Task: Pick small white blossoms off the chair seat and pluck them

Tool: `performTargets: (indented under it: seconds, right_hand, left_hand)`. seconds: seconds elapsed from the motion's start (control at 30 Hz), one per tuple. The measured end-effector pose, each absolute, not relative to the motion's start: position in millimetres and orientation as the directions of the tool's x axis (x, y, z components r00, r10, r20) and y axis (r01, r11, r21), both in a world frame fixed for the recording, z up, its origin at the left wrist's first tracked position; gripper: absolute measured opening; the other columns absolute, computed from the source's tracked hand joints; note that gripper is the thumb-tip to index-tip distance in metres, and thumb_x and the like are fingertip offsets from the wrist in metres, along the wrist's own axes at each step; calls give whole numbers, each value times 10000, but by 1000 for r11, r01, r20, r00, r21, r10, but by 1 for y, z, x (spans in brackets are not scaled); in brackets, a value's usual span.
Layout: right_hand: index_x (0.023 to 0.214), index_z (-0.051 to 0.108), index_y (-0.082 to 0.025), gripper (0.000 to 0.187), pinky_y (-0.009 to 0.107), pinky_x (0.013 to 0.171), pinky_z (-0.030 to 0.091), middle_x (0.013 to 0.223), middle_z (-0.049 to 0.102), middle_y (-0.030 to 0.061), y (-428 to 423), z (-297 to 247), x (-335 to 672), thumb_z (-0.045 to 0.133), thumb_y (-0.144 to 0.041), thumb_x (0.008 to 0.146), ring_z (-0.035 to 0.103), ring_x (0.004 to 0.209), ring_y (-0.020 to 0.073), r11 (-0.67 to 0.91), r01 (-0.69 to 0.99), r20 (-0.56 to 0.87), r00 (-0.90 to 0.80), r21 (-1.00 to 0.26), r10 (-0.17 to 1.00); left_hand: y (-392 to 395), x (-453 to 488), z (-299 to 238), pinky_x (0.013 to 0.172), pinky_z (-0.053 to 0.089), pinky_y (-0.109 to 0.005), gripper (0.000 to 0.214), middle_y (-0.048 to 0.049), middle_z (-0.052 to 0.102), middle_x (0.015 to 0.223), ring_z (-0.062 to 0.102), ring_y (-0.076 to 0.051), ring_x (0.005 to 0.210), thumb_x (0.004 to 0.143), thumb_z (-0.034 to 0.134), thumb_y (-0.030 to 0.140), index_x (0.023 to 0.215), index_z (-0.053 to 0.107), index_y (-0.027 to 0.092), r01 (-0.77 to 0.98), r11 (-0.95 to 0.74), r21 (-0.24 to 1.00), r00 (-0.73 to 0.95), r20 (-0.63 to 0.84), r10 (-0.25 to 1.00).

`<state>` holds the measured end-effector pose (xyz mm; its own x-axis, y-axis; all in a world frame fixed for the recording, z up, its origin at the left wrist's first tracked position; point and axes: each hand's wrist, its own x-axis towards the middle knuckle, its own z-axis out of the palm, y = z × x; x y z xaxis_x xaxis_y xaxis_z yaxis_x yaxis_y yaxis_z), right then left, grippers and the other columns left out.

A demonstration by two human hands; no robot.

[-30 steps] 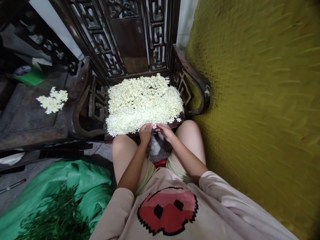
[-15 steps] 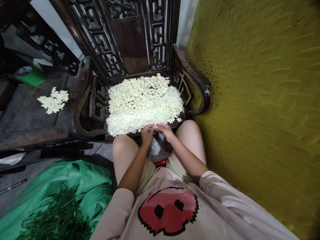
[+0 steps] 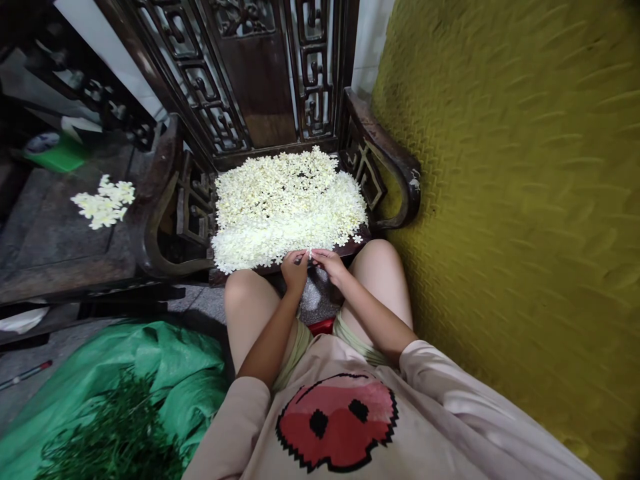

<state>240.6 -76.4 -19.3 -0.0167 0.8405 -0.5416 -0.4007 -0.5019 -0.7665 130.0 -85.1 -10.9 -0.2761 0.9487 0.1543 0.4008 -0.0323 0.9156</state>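
A thick spread of small white flowers (image 3: 287, 203) covers the seat of a dark carved wooden chair (image 3: 385, 170) in front of my knees. My left hand (image 3: 294, 267) and my right hand (image 3: 327, 262) meet at the seat's front edge, fingertips pinched together on one small white flower (image 3: 311, 253) between them. Both hands hover just over the near rim of the flower pile.
A smaller heap of white flowers (image 3: 103, 201) lies on a dark wooden table (image 3: 55, 233) to the left. A green sheet (image 3: 165, 373) with green leafy stems (image 3: 110, 437) lies on the floor at lower left. A yellow-green textured wall (image 3: 515, 200) closes the right side.
My hands have drawn slightly closer together at the seat's front edge, fingertips now pinching the small flower. The view shifted very slightly.
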Motion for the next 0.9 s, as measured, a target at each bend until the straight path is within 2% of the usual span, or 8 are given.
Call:
performTargets:
  seconds: [0.23,0.4,0.57,0.73,0.9]
  right_hand:
    - [776,669,-176,241,171,478,310,613,607,-40,-74,-19,243,751,-201,551,481,525,48,-543,-514,-615,-38,-664,788]
    - [785,661,-182,210,161,464,323,638,612,-36,-73,-18,243,736,-178,589,488,518,44,-564,-516,-632,-54,-645,773]
    - [809,665,-187,224,169,462,320,656,617,-27,-72,-21,244,734,-200,596,483,518,50,-582,-478,-647,-35,-658,761]
    - [822,677,-174,281,194,481,318,705,640,-3,-74,-24,245,746,-271,567,488,537,62,-553,-390,-604,8,-736,797]
    - [825,688,-168,330,205,491,315,739,656,7,-75,-25,245,751,-306,532,488,545,71,-539,-358,-593,54,-763,804]
  left_hand:
    - [-86,132,-11,697,433,-254,122,-7,611,714,560,-129,695,756,548,297,740,575,180,345,27,938,-296,81,952]
    - [-85,130,-8,703,431,-247,120,-6,599,712,558,-126,700,760,539,300,745,550,181,315,17,949,-315,87,945]
    - [-68,109,-3,663,419,-237,157,-8,572,711,532,-119,672,745,555,328,760,546,172,269,53,962,-463,81,883]
    - [-24,45,-1,641,416,-233,140,6,531,683,497,-102,622,720,570,282,762,532,155,219,101,970,-686,80,723]
    - [4,-18,-7,704,425,-283,78,3,528,656,512,-125,635,679,584,192,735,569,140,235,291,927,-699,-46,713]
